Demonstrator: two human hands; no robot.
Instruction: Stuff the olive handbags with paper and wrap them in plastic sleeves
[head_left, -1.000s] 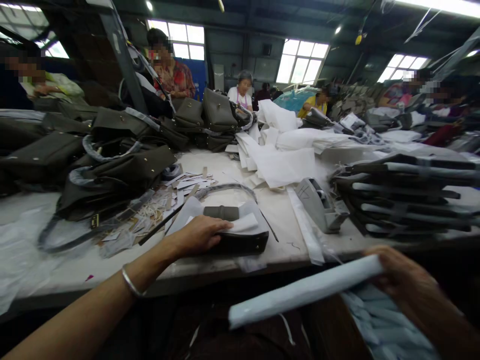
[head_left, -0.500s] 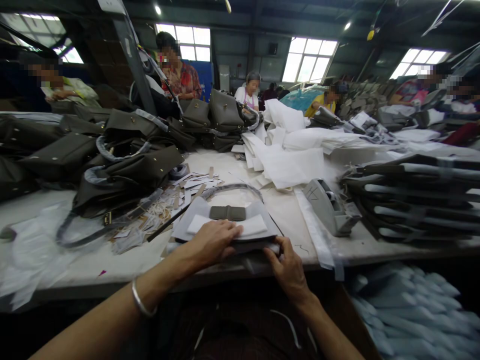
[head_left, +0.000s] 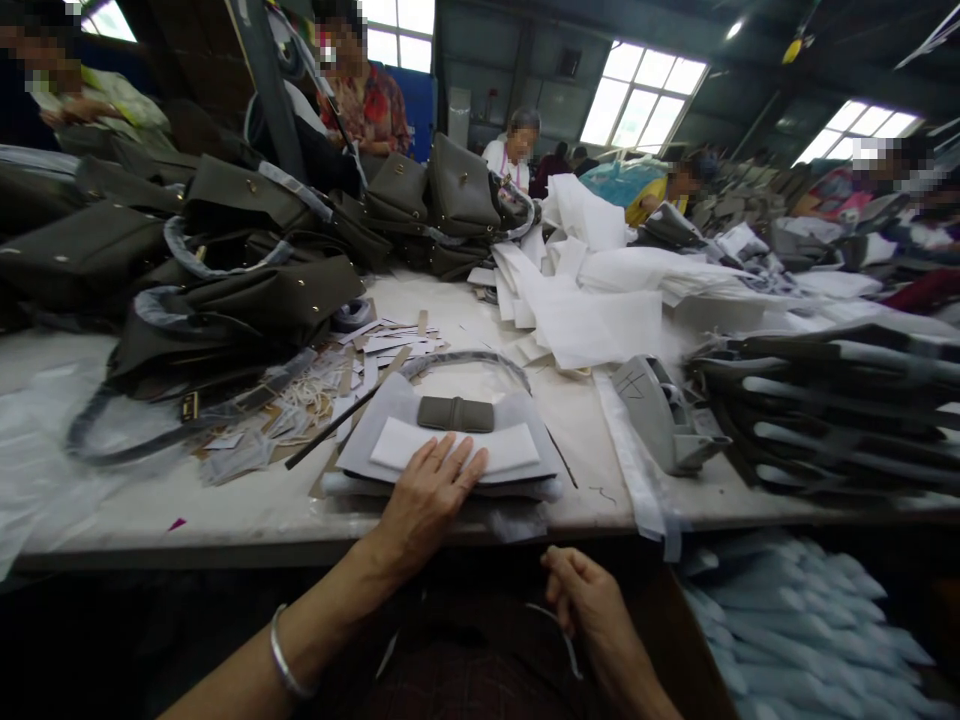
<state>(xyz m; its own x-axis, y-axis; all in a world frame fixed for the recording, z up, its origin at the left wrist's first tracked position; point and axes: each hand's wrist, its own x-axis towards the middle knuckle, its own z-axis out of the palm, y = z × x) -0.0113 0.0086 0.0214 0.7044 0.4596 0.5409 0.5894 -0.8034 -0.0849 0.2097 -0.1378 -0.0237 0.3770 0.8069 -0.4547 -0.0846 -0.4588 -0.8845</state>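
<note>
In front of me a handbag lies flat on the table, covered by a pale grey wrapping sheet, its wrapped handle arching behind it. A white foam strip rests across the bag, below a dark olive strap tab. My left hand lies on the foam strip with fingers stretched out, pressing flat. Apart from the bag, my right hand hangs below the table's front edge, its fingers curled together; whether anything is between them is hidden.
Dark handbags are heaped at left, beside scattered paper tags. White foam sheets pile up behind. A grey tape dispenser and stacked bags stand at right. Pale blue rolls fill a box below. Several people work beyond.
My right hand has let go of the bag's front right edge and dropped below the table edge. My left hand has flattened on the foam strip. The view has shifted slightly.
</note>
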